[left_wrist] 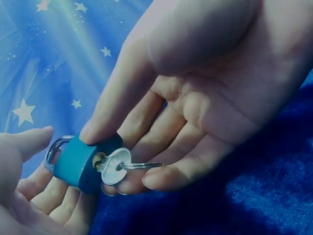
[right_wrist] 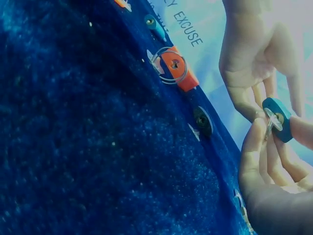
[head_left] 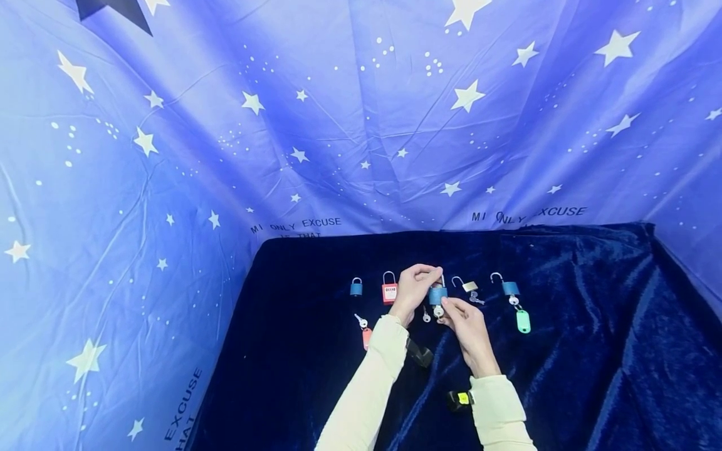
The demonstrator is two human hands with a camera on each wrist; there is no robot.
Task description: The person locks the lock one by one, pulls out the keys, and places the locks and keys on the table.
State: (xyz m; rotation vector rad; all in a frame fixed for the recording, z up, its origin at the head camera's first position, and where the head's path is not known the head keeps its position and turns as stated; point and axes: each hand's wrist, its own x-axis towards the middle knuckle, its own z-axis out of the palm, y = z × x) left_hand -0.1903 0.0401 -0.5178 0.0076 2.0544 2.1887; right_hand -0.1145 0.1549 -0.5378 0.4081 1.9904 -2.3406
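Observation:
My left hand [head_left: 416, 288] is at the metal shackle of a blue padlock [head_left: 437, 295], with its fingertips by the bow. In the left wrist view the left hand's fingers [left_wrist: 54, 203] lie behind that shackle. My right hand [head_left: 467, 326] grips the padlock's body, its thumb pressing one face in the left wrist view. A silver key [left_wrist: 116, 166] sits in the keyhole, and a small ring hangs from it. The right wrist view shows this padlock [right_wrist: 276, 117] end-on between both hands. I cannot tell whether its shackle is locked.
On the dark blue velvet cloth [head_left: 282, 388] lie a small blue padlock [head_left: 356, 288], a red padlock [head_left: 389, 293], a brass padlock [head_left: 470, 286] with keys [head_left: 476, 299], and another blue padlock [head_left: 510, 289] with a green tag [head_left: 523, 321]. A key [head_left: 362, 322] with a red tag [head_left: 366, 339] lies left.

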